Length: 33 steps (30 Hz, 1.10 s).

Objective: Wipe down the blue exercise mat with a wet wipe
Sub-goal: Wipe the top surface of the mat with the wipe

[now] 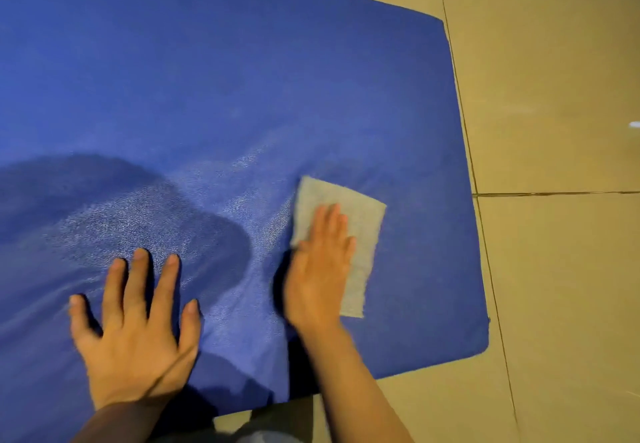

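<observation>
Two bare hands rest flat on the mat [214, 79], which lies on a tiled floor [554, 96]. Right hand [320, 269]: fingers straight and close together, pressing the wipe [363, 221] against the mat near its right edge. No finger curls round the wipe; the grip is open, and the wipe is held only by downward pressure of the palm and fingers. The wipe is a pale rectangle, lying flat, its far part and right side showing beyond the hand. This hand is blurred, so finer finger contact cannot be read. Left hand [135, 332]: fingers spread and straight, palm down on the mat well left of the wipe, holding nothing. A glistening streak, possibly moisture, crosses the mat between the left hand and the wipe. A shadow falls on the mat beyond the left hand.
</observation>
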### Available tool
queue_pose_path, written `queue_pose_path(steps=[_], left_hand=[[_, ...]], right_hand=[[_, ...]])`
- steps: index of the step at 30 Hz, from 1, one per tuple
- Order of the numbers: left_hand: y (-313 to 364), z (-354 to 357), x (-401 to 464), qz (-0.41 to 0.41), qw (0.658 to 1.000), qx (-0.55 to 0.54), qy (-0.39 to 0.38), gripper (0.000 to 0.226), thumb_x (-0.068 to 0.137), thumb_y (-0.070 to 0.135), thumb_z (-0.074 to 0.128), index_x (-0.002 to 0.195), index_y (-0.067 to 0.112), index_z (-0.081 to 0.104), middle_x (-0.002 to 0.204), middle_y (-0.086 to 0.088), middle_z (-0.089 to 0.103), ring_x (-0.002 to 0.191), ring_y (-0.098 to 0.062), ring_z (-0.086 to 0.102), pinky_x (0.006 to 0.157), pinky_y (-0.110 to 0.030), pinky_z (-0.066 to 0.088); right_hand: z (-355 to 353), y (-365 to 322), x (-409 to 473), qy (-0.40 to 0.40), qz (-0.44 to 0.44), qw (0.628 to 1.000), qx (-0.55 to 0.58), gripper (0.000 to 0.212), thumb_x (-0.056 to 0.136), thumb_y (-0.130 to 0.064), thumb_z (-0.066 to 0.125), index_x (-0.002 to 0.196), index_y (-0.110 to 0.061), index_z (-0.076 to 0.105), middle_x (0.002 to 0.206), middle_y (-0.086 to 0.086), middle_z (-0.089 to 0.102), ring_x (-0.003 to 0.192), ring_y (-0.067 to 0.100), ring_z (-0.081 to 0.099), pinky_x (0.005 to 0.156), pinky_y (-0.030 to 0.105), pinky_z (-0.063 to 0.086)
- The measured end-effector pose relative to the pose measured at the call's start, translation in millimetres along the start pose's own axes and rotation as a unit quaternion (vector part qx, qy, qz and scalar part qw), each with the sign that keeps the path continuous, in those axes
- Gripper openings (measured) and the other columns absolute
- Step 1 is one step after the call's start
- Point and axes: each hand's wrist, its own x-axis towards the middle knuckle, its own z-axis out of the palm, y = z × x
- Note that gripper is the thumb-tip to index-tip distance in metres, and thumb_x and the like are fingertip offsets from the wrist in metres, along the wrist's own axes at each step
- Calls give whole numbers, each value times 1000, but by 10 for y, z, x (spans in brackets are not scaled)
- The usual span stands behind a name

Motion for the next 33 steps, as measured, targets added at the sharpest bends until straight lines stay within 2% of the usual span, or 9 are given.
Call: queue_pose_path(steps=[3, 6, 11, 16, 18, 21, 23, 28, 33], left_hand=[[-18, 17, -22, 10, 1000, -7, 3, 58, 94, 40, 39, 143, 12, 51, 153, -18, 39, 141, -36, 35, 114, -62, 12], [-35, 30, -37, 3, 1000, -13, -6, 59, 93, 41, 39, 144, 13, 51, 154, -16, 38, 142, -36, 34, 115, -61, 10], [-55, 67, -49, 30, 999, 13, 13, 56, 97, 38, 39, 146, 13, 48, 154, -17, 38, 141, -38, 35, 110, -68, 21], [-62, 88, -64, 41, 998, 33, 41, 55, 97, 37, 43, 146, 13, 48, 154, -18, 39, 139, -39, 39, 111, -65, 21], [-53, 78, -61, 37, 998, 28, 40, 55, 96, 37, 43, 145, 13, 49, 153, -18, 40, 139, -38, 39, 112, -64, 19], [-29, 42, -48, 9, 1000, -3, 18, 56, 95, 38, 41, 144, 13, 51, 153, -18, 40, 141, -37, 36, 114, -62, 13], [-12, 22, -35, 1, 1000, -13, 6, 58, 94, 41, 39, 143, 14, 51, 153, -17, 40, 141, -36, 34, 115, -61, 11], [-37, 6, -22, 6, 1000, -19, -9, 60, 92, 42, 39, 143, 13, 51, 153, -17, 38, 142, -36, 33, 116, -59, 7], [1, 2, -22, -11, 1000, -23, -13, 61, 91, 43, 38, 143, 15, 52, 153, -14, 39, 142, -34, 33, 117, -57, 5]], right_hand=[[52, -125, -115, -26, -105, 994, 6, 68, 97, -55, -4, 154, -19, 5, 159, -4, -9, 148, 13, -11, 118, 35, -15], [-246, 555, 213, 4, -107, 994, -32, 66, 100, -51, 2, 152, -13, 16, 159, 4, 11, 149, 22, 11, 118, 38, 1], [-833, 1545, 1067, 82, 59, 989, -104, 66, 99, -42, 10, 156, -9, 11, 164, 11, 5, 151, 26, 3, 122, 43, 1], [-709, 1001, 1334, 123, 255, 957, -68, 56, 107, -28, 18, 156, -5, 4, 164, 14, 2, 151, 30, 3, 119, 45, 3], [-436, 498, 1151, 86, 207, 970, -99, 57, 105, -29, 12, 155, -3, 1, 163, 16, -2, 150, 32, 1, 117, 47, 3], [-8, -243, 582, 18, 10, 998, -62, 76, 88, -40, -8, 156, -9, 2, 164, 9, -3, 151, 27, -5, 118, 42, -7], [6, -329, 408, -18, -81, 996, -22, 72, 91, -44, -2, 156, -14, 5, 164, 3, 0, 151, 20, -4, 117, 32, -13], [-563, 599, 917, 4, -45, 996, -75, 75, 98, -60, 33, 157, -20, 8, 164, -3, -1, 151, 17, -5, 120, 33, -7], [-744, 1123, 1233, 17, -73, 989, -124, 73, 96, -60, 16, 156, -21, 7, 164, 0, 0, 151, 17, -4, 123, 37, -4]])
